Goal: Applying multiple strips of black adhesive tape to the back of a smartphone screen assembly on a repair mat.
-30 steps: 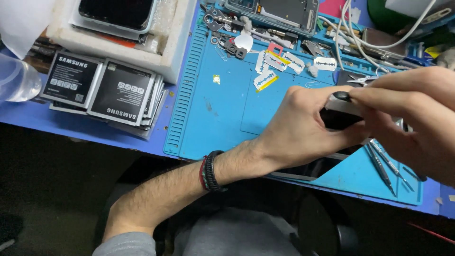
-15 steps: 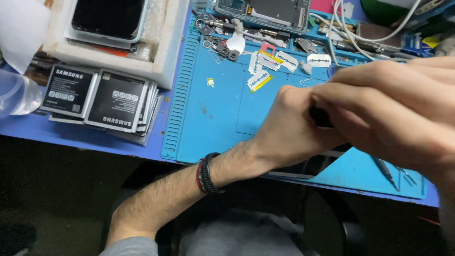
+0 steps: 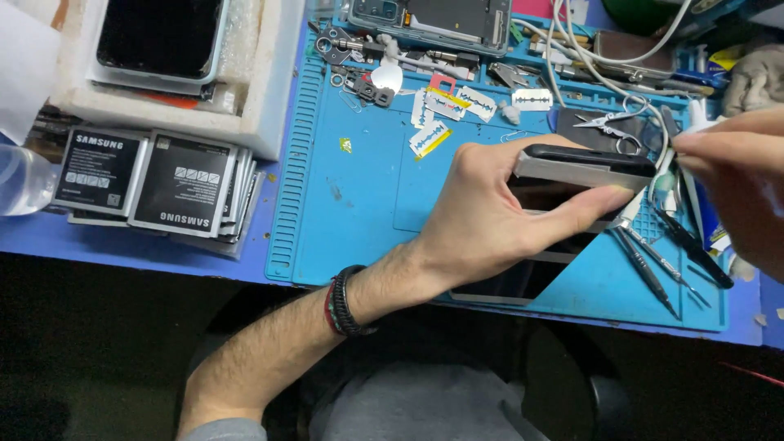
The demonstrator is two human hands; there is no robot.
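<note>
My left hand (image 3: 498, 216) grips a phone (image 3: 584, 167) held on edge above the blue work mat (image 3: 359, 212), thumb on its far side and fingers under its near edge. My right hand (image 3: 739, 184) sits at the right border, fingers pinched on a small white piece (image 3: 694, 126) close to the phone's right end. A black beaded bracelet (image 3: 345, 300) circles my left wrist.
Several flat phone batteries (image 3: 151, 184) are stacked at the left beside a white foam tray (image 3: 269, 98) holding a dark screen. Razor blades (image 3: 445, 110), screws and small parts lie at the mat's back, an opened phone (image 3: 429, 20) behind them. Tweezers (image 3: 653, 261) and scissors (image 3: 612, 122) lie at the right.
My right hand has pulled away to the right off the phone, uncovering it. The phone is now turned on edge in my left hand, and the view has shifted slightly.
</note>
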